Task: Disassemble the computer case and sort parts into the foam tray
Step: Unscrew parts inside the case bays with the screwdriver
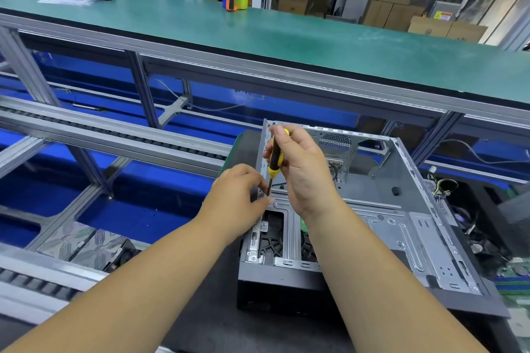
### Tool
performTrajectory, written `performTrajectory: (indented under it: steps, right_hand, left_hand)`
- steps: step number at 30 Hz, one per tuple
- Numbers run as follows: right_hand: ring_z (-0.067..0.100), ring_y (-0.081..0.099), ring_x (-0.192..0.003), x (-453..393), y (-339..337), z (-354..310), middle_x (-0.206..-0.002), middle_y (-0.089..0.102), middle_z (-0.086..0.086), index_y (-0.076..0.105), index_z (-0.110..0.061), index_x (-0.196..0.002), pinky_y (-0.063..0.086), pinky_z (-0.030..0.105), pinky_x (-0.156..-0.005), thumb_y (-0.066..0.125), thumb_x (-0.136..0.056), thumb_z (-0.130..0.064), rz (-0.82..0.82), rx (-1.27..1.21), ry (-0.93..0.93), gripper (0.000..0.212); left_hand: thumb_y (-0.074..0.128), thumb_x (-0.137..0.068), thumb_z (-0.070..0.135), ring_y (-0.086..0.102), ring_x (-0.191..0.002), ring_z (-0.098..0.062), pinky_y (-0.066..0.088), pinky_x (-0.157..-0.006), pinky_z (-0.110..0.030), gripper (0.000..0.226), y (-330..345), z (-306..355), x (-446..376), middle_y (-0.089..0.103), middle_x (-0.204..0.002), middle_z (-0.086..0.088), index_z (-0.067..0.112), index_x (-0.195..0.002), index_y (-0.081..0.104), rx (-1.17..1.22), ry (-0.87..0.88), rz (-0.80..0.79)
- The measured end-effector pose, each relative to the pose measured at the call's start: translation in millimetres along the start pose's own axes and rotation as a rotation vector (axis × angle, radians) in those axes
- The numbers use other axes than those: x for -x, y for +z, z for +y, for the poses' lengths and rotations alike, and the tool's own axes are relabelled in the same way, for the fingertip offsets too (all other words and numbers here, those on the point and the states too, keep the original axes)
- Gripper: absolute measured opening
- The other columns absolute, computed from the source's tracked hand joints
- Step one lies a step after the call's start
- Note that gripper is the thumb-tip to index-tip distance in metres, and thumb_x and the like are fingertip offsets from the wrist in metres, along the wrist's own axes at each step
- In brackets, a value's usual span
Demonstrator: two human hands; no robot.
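I am holding a yellow-and-black screwdriver (276, 156) upright in my right hand (301, 169), its tip down at the left wall of the open computer case (387, 203). My left hand (239, 195) is pinching there, likely steadying a screw.

A single head-worn wide-angle camera looks forward and down, close over the open computer case (358, 209) at five o'clock, workbench (258, 28) at twelve.

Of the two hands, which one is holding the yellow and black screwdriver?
The right hand grips the screwdriver; the left hand only pinches at its tip.
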State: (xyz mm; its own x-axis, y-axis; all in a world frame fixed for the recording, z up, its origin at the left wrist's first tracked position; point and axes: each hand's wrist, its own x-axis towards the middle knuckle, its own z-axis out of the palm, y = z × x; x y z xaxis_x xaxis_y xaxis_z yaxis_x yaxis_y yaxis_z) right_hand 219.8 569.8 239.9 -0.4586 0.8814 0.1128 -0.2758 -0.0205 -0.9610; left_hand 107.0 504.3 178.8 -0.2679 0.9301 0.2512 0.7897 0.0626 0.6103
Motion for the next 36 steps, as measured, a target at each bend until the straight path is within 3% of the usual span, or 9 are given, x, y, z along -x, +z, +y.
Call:
performTrajectory:
  steps: [3,13,19,23,26,32,36]
  right_hand:
    - [0.019,0.059,-0.077,-1,-3,-2,-0.08,0.064,0.002,0.057,-0.011,-0.098,0.047,0.026,-0.069,0.053,-0.101,-0.02,-0.004,0.003,-0.005,0.01]
    - [0.018,0.059,-0.077,-8,-7,-3,-0.079,0.061,0.001,0.066,-0.01,-0.094,0.049,0.035,-0.084,0.046,-0.105,-0.02,-0.08,-0.033,0.054,0.025]
    - [0.011,0.042,-0.062,-9,4,7,-0.07,0.047,0.002,0.065,-0.006,-0.09,0.036,0.022,-0.061,0.031,-0.108,-0.03,-0.12,-0.168,0.056,0.045]
    - [0.011,0.035,-0.055,-12,5,8,-0.063,0.043,-0.002,0.054,-0.012,-0.088,0.031,0.022,-0.054,0.047,-0.097,-0.046,-0.157,-0.176,0.07,0.036]
    - [0.014,0.043,-0.058,-13,-1,9,-0.067,0.048,-0.001,0.047,-0.016,-0.081,0.039,0.021,-0.058,0.051,-0.093,-0.04,-0.132,-0.07,0.026,0.028]
    - [0.015,0.057,-0.071,-11,-6,9,-0.08,0.065,-0.001,0.067,-0.011,-0.091,0.047,0.03,-0.075,0.047,-0.102,-0.037,-0.123,-0.116,0.076,0.035]
    - [0.015,0.051,-0.066,-9,-3,6,-0.068,0.057,0.0,0.069,-0.007,-0.095,0.047,0.025,-0.067,0.037,-0.104,-0.042,-0.122,-0.152,0.125,0.048]
  left_hand:
    - [0.072,-0.078,0.045,0.041,-0.113,-0.01,0.04,-0.1,-0.037,0.026,-1,-2,4,0.047,-0.114,0.017,0.031,-0.098,0.063,-0.064,0.036,-0.035]
    - [0.066,-0.079,0.05,0.031,-0.129,-0.017,0.032,-0.108,-0.038,0.037,1,0,6,0.04,-0.135,0.01,0.026,-0.107,0.062,-0.204,0.069,-0.079]
    - [0.066,-0.08,0.05,0.03,-0.13,-0.018,0.032,-0.109,-0.04,0.039,2,-1,6,0.038,-0.139,0.008,0.024,-0.109,0.062,-0.21,0.062,-0.091]
    - [0.065,-0.08,0.051,0.031,-0.129,-0.018,0.032,-0.108,-0.039,0.039,2,-1,6,0.038,-0.138,0.008,0.024,-0.108,0.062,-0.211,0.071,-0.088]
    - [0.065,-0.081,0.052,0.032,-0.129,-0.018,0.031,-0.108,-0.037,0.04,2,-2,7,0.039,-0.137,0.009,0.024,-0.109,0.062,-0.213,0.08,-0.078]
    - [0.064,-0.081,0.052,0.034,-0.128,-0.018,0.033,-0.108,-0.039,0.042,4,-2,5,0.04,-0.138,0.007,0.024,-0.112,0.063,-0.229,0.091,-0.064]
    - [0.065,-0.081,0.049,0.033,-0.128,-0.019,0.031,-0.107,-0.038,0.038,6,-3,4,0.04,-0.137,0.007,0.024,-0.109,0.063,-0.227,0.089,-0.068]
